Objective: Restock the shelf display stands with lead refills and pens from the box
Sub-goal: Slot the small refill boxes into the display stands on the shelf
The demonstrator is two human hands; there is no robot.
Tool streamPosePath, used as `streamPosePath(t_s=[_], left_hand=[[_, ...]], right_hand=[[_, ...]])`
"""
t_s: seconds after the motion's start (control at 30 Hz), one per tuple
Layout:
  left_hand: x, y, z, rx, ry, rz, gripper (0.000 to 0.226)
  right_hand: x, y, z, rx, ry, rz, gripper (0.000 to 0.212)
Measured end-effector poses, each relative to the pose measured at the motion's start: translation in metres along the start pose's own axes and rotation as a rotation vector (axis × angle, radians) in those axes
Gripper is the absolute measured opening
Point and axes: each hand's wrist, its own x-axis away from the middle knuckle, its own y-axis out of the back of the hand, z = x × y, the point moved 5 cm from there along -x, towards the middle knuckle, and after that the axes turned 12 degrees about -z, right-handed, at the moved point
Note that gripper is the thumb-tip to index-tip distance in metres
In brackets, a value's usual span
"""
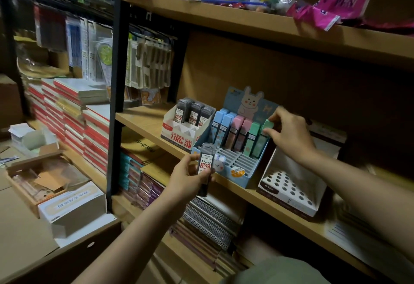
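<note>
Your left hand (190, 175) grips a dark lead refill case (205, 167) just before the shelf edge; your right hand (289, 133) pinches the end green refill (262, 138) in the blue bunny stand (233, 149). Likely risk: tugging that refill tilts its neighbours or shifts the light stand.

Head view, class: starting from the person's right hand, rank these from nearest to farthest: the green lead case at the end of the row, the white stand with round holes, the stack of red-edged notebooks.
1. Green lead case, pinched by the right hand.
2. White stand with round holes, just below that hand.
3. Red-edged notebooks, far left.
</note>
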Motion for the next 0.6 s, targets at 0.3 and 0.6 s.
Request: streamPosePath(t_s=[0.3,0.6], left_hand=[[-0.006,-0.003,0.009,0.003,0.016,0.018,0.027],[-0.006,0.002,0.007,0.010,-0.015,0.014,0.028]], right_hand=[[-0.002,-0.007,-0.003,0.043,-0.038,0.055,0.027],[-0.004,-0.018,-0.001,0.306,0.004,0.076,0.032]])
